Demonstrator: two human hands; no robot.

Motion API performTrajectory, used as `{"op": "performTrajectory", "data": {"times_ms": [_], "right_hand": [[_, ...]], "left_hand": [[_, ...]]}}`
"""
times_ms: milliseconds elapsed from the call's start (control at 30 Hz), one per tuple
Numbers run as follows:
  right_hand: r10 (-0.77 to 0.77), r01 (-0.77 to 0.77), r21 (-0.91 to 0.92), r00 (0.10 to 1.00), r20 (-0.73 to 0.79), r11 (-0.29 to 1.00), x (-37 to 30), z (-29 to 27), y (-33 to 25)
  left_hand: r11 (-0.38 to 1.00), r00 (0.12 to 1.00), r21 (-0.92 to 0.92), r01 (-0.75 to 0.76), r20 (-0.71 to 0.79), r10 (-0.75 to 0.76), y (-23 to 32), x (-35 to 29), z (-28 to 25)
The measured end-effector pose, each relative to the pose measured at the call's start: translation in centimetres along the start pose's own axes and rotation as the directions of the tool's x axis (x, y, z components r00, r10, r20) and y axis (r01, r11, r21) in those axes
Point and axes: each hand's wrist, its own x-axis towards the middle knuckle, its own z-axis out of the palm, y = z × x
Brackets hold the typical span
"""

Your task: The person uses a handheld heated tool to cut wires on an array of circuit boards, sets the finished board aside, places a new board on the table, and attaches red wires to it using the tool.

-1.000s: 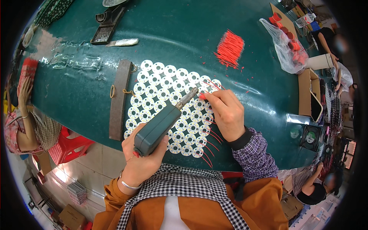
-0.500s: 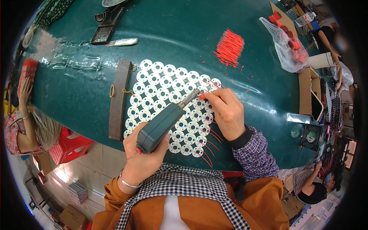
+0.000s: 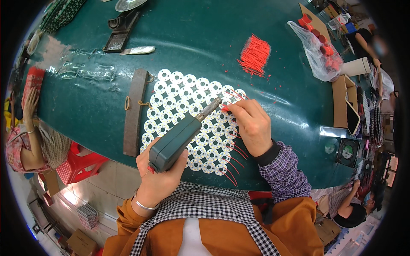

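My left hand (image 3: 159,185) is closed round a dark green soldering gun (image 3: 177,141), its metal tip pointing up and right over a panel of round white LED boards (image 3: 182,106). The tip is close to my right fingertips; whether it touches a board I cannot tell. My right hand (image 3: 255,128) pinches short red wires (image 3: 225,108) above the panel's right side. Other red wires (image 3: 231,175) stick out from boards along the right edge, below my right hand and also beyond it.
A metal bar (image 3: 136,113) lies along the panel's left side. Farther back are a pile of red wires (image 3: 255,54) and a black stand (image 3: 120,36). A plastic bag with red spools (image 3: 316,51) and a cardboard box (image 3: 345,100) stand right. Another person's hand (image 3: 31,102) rests far left.
The view has shifted slightly, so the table's things sit a little lower and to the right. The gun's tip has moved slightly away from my right fingertips. Both hands keep their holds.
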Motion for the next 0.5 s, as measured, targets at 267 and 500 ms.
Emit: {"op": "performTrajectory", "data": {"times_ms": [267,500], "right_hand": [[0.017,-0.018,0.053,1.000,0.020,0.998,0.9,0.0,-1.0],[0.085,-0.085,0.092,0.996,0.003,0.992,0.0,-0.5,-0.7]], "left_hand": [[0.994,0.998,0.099,0.041,0.045,-0.046,0.5,-0.7,-1.0],[0.990,0.995,0.092,-0.103,0.009,0.103,-0.8,-0.8,0.3]]}}
